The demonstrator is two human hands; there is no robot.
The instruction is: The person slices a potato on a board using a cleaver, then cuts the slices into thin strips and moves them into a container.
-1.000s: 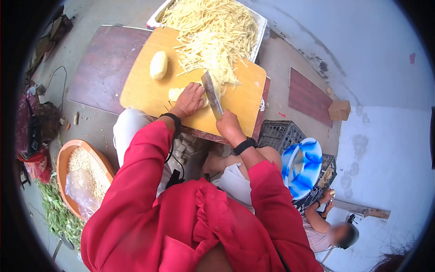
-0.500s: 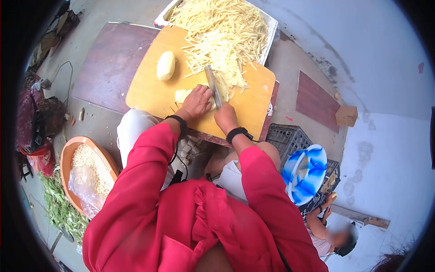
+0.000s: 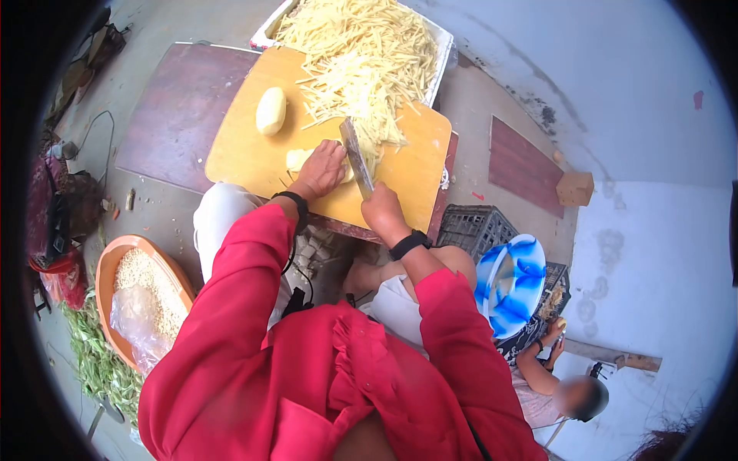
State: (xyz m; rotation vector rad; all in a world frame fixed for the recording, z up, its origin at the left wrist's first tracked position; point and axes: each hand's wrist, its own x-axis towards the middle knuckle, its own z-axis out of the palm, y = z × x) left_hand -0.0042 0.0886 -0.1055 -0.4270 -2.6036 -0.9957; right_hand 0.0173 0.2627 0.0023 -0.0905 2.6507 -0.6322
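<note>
My right hand point(image 3: 383, 211) is wrapped round the handle of a kitchen knife point(image 3: 356, 157), its broad blade pointing away from me over the yellow cutting board point(image 3: 238, 157). Just left of the blade, my left hand point(image 3: 323, 167) presses down with bent fingers on a peeled, partly cut potato point(image 3: 298, 160), mostly hidden beneath it. One whole peeled potato point(image 3: 271, 111) lies farther up the board on the left. Beyond the blade, a heap of potato strips point(image 3: 361, 54) spreads from the board into a white box point(image 3: 442, 58).
A brown board point(image 3: 181, 111) lies left of the cutting board. An orange basin point(image 3: 108, 307) of pale kernels stands low left, beside green husks point(image 3: 96, 349). To the right are a black crate point(image 3: 473, 230), a blue-and-white basin point(image 3: 511, 288) and another person point(image 3: 542, 376).
The whole view has shifted slightly left. The knife's blade has tilted, so more of its flat side shows. My left hand stays on the potato.
</note>
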